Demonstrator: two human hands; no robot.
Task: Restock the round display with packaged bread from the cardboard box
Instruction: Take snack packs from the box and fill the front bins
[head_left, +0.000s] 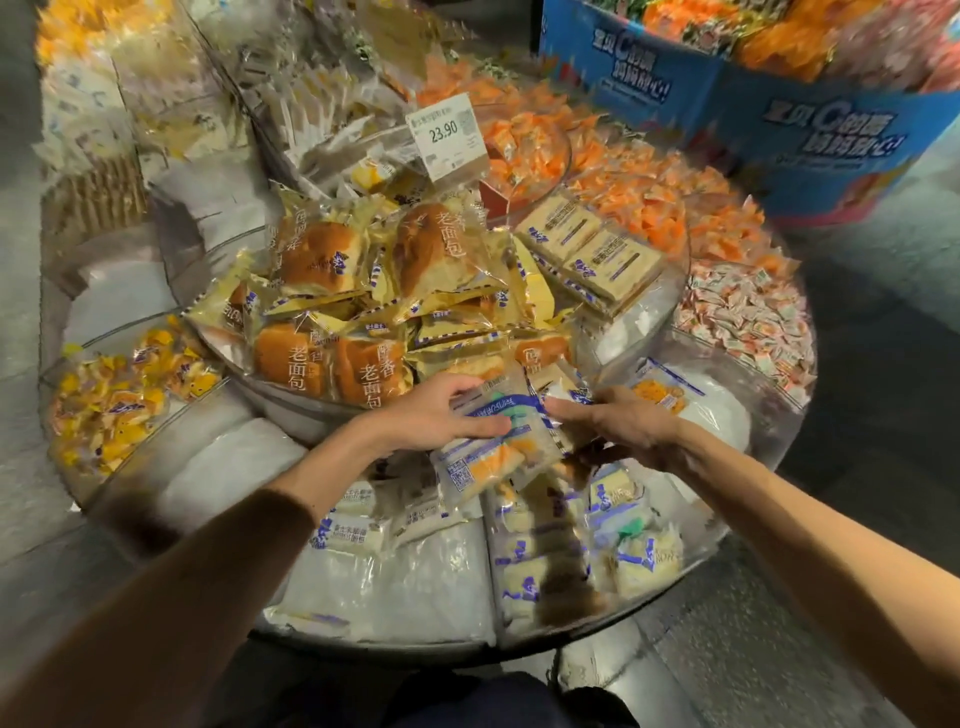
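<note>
Both my hands hold a clear bread packet with blue print above the near compartment of the round display. My left hand grips its left side, thumb under and fingers on top. From the right, my right hand pinches its upper right corner. Below the packet lie several similar white-and-blue packets. The upper tier holds yellow-wrapped brown bread loaves. The cardboard box is not in view.
A price tag reading 23.90 stands behind the loaves. Flat sandwich packets lie right of them. Orange sweets and pink-white sweets fill the right compartments, yellow snacks the left. A blue promotional bin stands at the back right.
</note>
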